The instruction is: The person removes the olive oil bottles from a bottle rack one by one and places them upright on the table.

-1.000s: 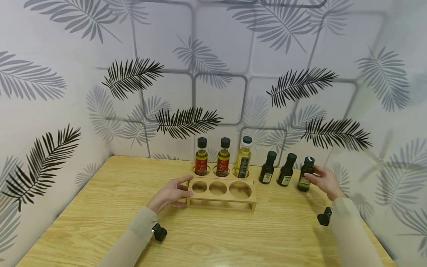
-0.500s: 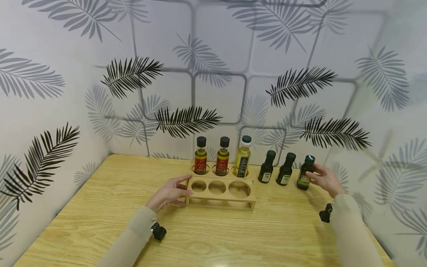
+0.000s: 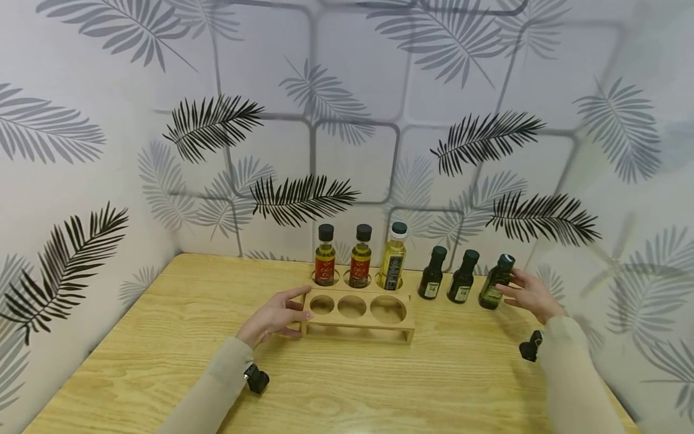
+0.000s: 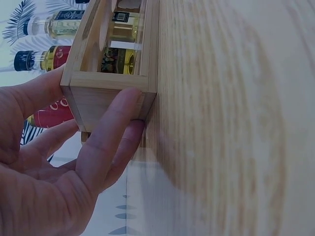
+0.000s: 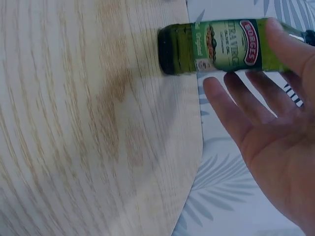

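Green bottle [image 5: 224, 46], leaning near the desk's [image 3: 358, 380] far right corner, is pinched at its shoulder between thumb and fingers of the right hand [image 3: 534, 295] — I cannot tell whether its base is fully off the wood. The left hand [image 3: 273, 318], fingers fairly straight, touches the left end of the rack [image 3: 360, 324] near the desk's far edge. The step looks like picking up the bottle while steadying the rack — the next move would call for a secure pinch, clear of the dark bottle [image 3: 462, 282] beside it
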`<state>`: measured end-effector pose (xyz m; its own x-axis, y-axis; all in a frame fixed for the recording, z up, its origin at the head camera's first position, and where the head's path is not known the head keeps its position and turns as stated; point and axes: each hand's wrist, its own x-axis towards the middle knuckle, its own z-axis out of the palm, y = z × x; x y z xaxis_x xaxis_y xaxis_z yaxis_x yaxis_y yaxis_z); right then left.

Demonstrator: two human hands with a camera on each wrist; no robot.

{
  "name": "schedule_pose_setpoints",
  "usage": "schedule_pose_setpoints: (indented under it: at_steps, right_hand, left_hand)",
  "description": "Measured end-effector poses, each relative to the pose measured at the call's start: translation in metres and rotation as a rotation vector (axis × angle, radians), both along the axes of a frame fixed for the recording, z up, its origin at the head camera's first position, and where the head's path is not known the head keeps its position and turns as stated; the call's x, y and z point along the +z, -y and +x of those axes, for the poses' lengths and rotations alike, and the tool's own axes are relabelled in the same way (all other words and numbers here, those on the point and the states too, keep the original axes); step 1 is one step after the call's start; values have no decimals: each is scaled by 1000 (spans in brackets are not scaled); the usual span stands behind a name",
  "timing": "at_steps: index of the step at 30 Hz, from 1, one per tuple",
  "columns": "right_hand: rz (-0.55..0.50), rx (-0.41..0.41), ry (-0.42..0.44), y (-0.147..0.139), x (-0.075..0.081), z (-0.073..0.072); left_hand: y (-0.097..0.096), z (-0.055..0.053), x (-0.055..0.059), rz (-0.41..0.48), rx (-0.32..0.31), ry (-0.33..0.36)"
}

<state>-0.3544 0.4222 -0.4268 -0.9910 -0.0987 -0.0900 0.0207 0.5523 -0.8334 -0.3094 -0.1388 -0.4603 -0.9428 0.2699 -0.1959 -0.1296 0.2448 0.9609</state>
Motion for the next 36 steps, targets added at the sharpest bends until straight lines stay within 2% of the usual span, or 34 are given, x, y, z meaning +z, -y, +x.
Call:
schedule_pose_setpoints:
  at_steps: [8,17,32,36]
  right_hand:
    - [91,-77,-112,11,0,-2]
    - [101,-40,-126,9,4,-3]
    - [82,-65,-116,11,6,1]
    - [60,-96,-117,10,6,5]
  left_hand:
    - [0,1,-1,-1,3,2]
    - [0,0,-1,7,9,8]
    - [0,0,1,5,6,9]
    - [0,1,2,6,9,12]
